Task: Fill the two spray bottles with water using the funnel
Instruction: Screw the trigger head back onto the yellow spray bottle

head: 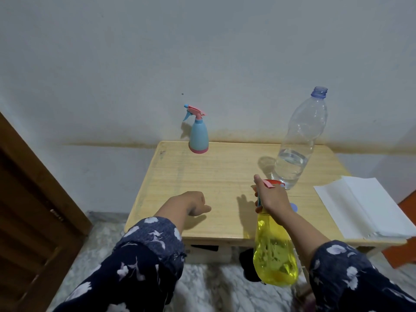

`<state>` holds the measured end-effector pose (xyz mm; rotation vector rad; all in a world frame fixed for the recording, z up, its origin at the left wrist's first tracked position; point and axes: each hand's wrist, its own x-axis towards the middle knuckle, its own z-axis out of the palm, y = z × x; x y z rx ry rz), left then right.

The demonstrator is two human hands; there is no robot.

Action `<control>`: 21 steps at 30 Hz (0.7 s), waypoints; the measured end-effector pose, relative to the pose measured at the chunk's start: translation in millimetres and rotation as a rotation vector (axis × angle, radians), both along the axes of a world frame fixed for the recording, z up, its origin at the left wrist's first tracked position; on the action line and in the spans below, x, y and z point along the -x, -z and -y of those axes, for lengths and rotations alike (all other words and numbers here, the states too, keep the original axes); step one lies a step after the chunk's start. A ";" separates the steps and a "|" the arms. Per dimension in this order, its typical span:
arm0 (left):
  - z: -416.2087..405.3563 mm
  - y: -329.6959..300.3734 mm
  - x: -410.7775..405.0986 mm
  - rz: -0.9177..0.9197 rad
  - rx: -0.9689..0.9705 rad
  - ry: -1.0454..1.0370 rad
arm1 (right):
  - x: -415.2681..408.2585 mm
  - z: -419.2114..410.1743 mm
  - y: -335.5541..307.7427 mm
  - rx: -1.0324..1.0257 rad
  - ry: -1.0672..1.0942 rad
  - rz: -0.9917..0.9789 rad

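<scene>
My right hand (271, 200) grips the neck and red trigger head of a yellow see-through spray bottle (274, 255), held in the air in front of the table's near edge. A blue spray bottle (198, 137) with a pink base and pink trigger stands upright at the far edge of the wooden table (213, 176). At the right stands a tall clear water bottle (297, 145), uncapped, with water in its lower part. My left hand (193, 204) hovers over the table's near left part, fingers curled with nothing in them. No funnel is visible.
A folded white paper sheet (364, 206) lies on the table's right corner. A small blue cap (294, 207) shows behind my right wrist. The wall is right behind the table. A brown wooden door (27, 210) is at the left. Marble floor lies below.
</scene>
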<state>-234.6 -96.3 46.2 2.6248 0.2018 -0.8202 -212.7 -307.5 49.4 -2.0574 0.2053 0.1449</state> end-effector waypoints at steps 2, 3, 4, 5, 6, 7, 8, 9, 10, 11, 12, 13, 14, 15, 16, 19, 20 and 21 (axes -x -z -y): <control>-0.3 -1.2 -0.7 0.007 -0.003 -0.006 | 2.6 -1.3 1.2 0.011 0.016 -0.003; -0.6 -1.8 -0.9 0.009 -0.011 -0.007 | 3.2 -2.6 2.3 0.014 0.005 -0.015; -1.2 -1.7 -1.0 0.010 -0.020 -0.004 | 4.0 -4.5 2.9 0.009 -0.021 -0.034; -1.9 -1.5 -1.0 0.008 -0.029 -0.005 | 4.8 -7.1 3.6 0.001 -0.056 -0.054; -2.8 -1.1 -1.2 0.005 -0.034 -0.008 | 5.6 -10.0 4.3 -0.006 -0.094 -0.072; -3.9 -0.9 -1.1 0.000 -0.036 -0.011 | 6.5 -13.2 4.7 -0.011 -0.129 -0.087; -5.1 -0.7 -1.0 -0.002 -0.038 -0.013 | 7.4 -16.1 5.5 -0.010 -0.159 -0.099; -6.1 -0.6 -0.7 -0.006 -0.038 -0.017 | 8.5 -19.0 6.6 -0.006 -0.180 -0.106; -6.9 -0.5 -0.2 -0.008 -0.038 -0.022 | 9.8 -21.8 7.5 -0.002 -0.191 -0.111; -7.5 -0.5 0.4 -0.008 -0.038 -0.026 | 10.6 -24.1 9.1 -0.007 -0.196 -0.115; -8.1 -0.1 0.8 -0.007 -0.037 -0.030 | 11.2 -26.2 10.6 -0.019 -0.197 -0.120; -8.9 0.3 1.2 -0.005 -0.039 -0.031 | 12.1 -28.0 11.1 -0.030 -0.196 -0.126; -9.5 0.5 1.5 -0.003 -0.041 -0.030 | 12.6 -29.2 10.9 -0.030 -0.196 -0.128; -9.7 0.6 1.8 -0.003 -0.042 -0.026 | 12.7 -29.5 10.2 -0.018 -0.198 -0.128; -10.0 0.8 2.2 -0.004 -0.042 -0.023 | 12.5 -28.9 9.3 0.008 -0.203 -0.130; -9.0 2.3 2.4 -0.009 -0.029 -0.020 | 10.2 -21.2 6.1 0.123 -0.190 -0.120; -7.9 2.9 2.0 -0.006 -0.022 -0.018 | 8.4 -17.4 7.1 0.149 -0.175 -0.109; -6.4 3.6 1.6 -0.002 -0.014 -0.015 | 7.1 -13.6 8.5 0.175 -0.159 -0.102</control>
